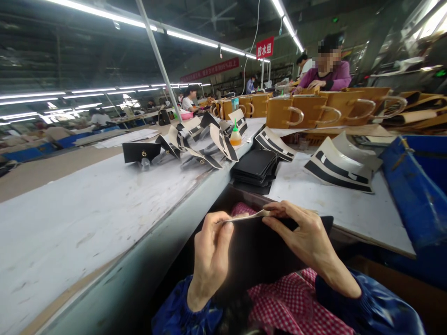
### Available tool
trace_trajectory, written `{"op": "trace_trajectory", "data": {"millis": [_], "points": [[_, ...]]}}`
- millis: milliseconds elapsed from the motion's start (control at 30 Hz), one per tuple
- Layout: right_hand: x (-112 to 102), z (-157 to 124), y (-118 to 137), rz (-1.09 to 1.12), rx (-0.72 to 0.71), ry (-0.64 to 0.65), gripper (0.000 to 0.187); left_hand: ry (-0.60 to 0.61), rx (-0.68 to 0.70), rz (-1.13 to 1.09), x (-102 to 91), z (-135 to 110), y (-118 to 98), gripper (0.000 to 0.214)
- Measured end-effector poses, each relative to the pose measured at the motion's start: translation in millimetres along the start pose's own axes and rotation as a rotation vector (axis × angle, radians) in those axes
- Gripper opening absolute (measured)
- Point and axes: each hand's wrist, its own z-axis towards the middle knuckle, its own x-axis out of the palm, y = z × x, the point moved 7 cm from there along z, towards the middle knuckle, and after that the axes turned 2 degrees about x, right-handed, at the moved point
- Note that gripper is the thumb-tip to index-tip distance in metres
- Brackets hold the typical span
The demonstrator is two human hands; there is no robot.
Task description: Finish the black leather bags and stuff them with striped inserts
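A black panel with a pale backing (265, 246) is held up in front of my checked apron, its upper edge level between both hands. My left hand (211, 251) pinches that edge at its left, thumb on the black face. Farther right along the same edge, my right hand (303, 232) grips with thumb and fingers, the thumb on the black side. Beyond my hands lies a stack of black panels (254, 165). Several curved pale pieces with black strips, one of them a pale piece (340, 165), rest on the tables nearby.
A glue bottle (235, 135) with a green tip stands among the pieces on the left table (115, 200). A blue bin (415, 181) is at the right. Tan bags (310, 110) line the back, where a person in purple (337, 77) works.
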Motion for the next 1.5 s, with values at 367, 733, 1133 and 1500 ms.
{"op": "trace_trajectory", "data": {"millis": [367, 733, 1133, 1500], "points": [[8.1, 0.9, -6.5, 0.019, 0.042, 0.056, 0.008, 0.042, 0.071, 0.019, 2.1, -2.9, -2.8, 0.014], [10.6, 3.3, -8.5, -0.067, -0.051, 0.123, 0.018, -0.082, -0.086, -0.164, -15.2, 2.3, 16.3, 0.015], [10.5, 5.9, -1.6, -0.025, -0.038, 0.201, 0.012, 0.018, 0.052, -0.170, -17.1, -0.5, 11.1, 0.008], [33.2, -0.4, 4.2, -0.310, -0.184, 0.229, 0.019, 0.185, 0.464, 0.916, 14.2, 8.9, -26.7, 0.035]]}}
